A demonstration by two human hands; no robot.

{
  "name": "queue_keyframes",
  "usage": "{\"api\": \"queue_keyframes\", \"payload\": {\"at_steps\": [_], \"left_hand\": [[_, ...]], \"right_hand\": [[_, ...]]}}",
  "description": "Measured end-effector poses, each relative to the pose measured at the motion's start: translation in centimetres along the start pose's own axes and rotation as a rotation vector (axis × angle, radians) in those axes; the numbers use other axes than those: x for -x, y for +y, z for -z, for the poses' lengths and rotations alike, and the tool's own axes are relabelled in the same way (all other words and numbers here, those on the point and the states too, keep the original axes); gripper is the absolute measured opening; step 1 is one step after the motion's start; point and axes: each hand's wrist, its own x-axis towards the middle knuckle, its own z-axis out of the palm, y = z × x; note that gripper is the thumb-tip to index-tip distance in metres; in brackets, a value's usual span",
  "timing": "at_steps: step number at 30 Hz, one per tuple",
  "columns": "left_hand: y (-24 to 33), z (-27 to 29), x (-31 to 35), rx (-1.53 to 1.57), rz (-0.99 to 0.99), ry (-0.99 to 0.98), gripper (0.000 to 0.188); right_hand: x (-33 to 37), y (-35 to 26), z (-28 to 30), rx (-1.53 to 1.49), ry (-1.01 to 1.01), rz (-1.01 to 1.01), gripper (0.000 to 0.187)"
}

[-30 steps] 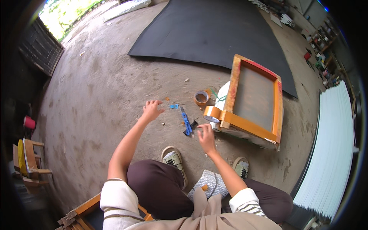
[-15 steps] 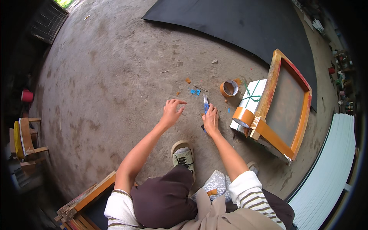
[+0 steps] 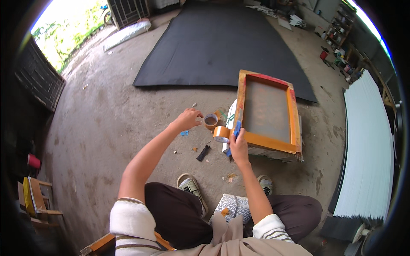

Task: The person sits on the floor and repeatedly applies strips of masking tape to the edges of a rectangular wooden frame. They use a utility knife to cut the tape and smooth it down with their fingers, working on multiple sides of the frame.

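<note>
My right hand (image 3: 239, 148) is closed around a blue utility knife (image 3: 237, 129), held upright at the near left corner of a wooden screen frame (image 3: 269, 143). From that corner a roll of orange-brown tape (image 3: 220, 133) hangs, its strip running along the frame's near bar. Behind the frame's left side, a white package (image 3: 231, 114) tied with green string is partly hidden. My left hand (image 3: 186, 119) hovers over the floor with nothing in it, fingers loosely apart. Just right of its fingertips lies a second tape roll (image 3: 209, 126).
A black strip (image 3: 203, 152) and blue scraps (image 3: 184, 133) lie on the concrete floor. Beyond spreads a large black sheet (image 3: 213, 51). Stacked white sheets (image 3: 363, 162) stand at right. A silver foil bundle (image 3: 237, 204) sits between my legs. At left are a red bucket (image 3: 33, 161) and wooden stool (image 3: 40, 200).
My right hand has lifted the utility knife off the floor and brought it to the frame's corner. My left hand has moved toward the loose tape roll. The view has tilted up.
</note>
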Motion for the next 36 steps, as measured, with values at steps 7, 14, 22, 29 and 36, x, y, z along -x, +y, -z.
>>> {"api": "queue_keyframes", "payload": {"at_steps": [7,14,22,29,36], "left_hand": [[9.5,-7.0,-6.3,-0.08,0.087,0.181,0.037],[10.9,-17.2,-5.9,-0.008,0.185,0.587,0.033],[12.4,-17.6,-7.0,-0.002,0.33,0.604,0.04],[13.1,-17.1,-7.0,-0.01,0.379,0.521,0.039],[12.7,-17.0,-6.7,0.031,0.368,0.537,0.039]], "right_hand": [[0.5,5.4,5.5,0.143,0.136,-0.098,0.056],[4.3,5.2,4.4,0.394,-0.05,-0.141,0.06],[4.4,4.0,2.1,0.388,-0.118,-0.108,0.067],[4.1,3.1,1.6,0.478,-0.156,-0.136,0.078],[3.4,1.7,1.3,0.494,-0.153,-0.123,0.074]]}}
